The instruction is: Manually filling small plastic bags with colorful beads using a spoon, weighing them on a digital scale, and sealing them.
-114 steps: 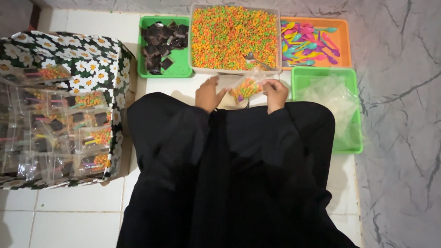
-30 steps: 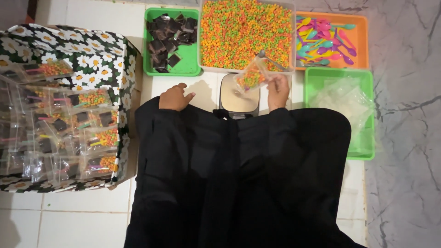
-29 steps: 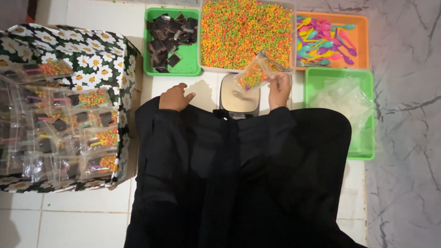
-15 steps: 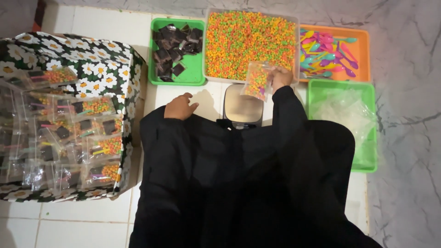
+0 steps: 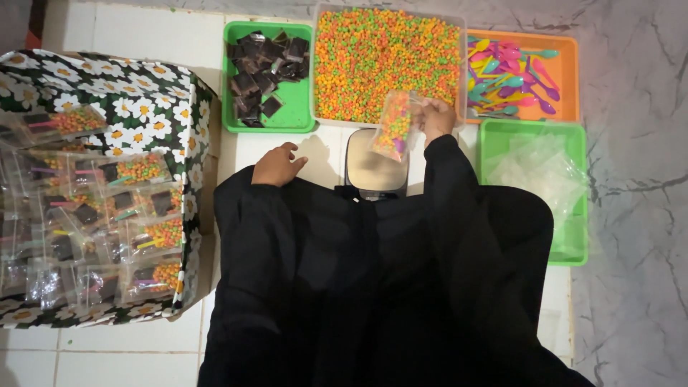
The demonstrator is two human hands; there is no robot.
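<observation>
My right hand holds a small clear bag of orange, green and yellow cereal up above a small scale and at the near edge of a big clear tub of the same cereal. My left hand rests on the white tiled floor with its fingers loosely curled and nothing in it, near the green tray of dark square packets. Black sleeves and robe cover my arms and lap.
An orange tray of coloured plastic spoons sits at the back right. A green tray of empty clear bags lies to my right. At left stands a daisy-print box filled with several finished bags.
My right hand has lifted the cereal bag off the scale and carried it toward the cereal tub. My left hand let go of the bag and dropped to the floor.
</observation>
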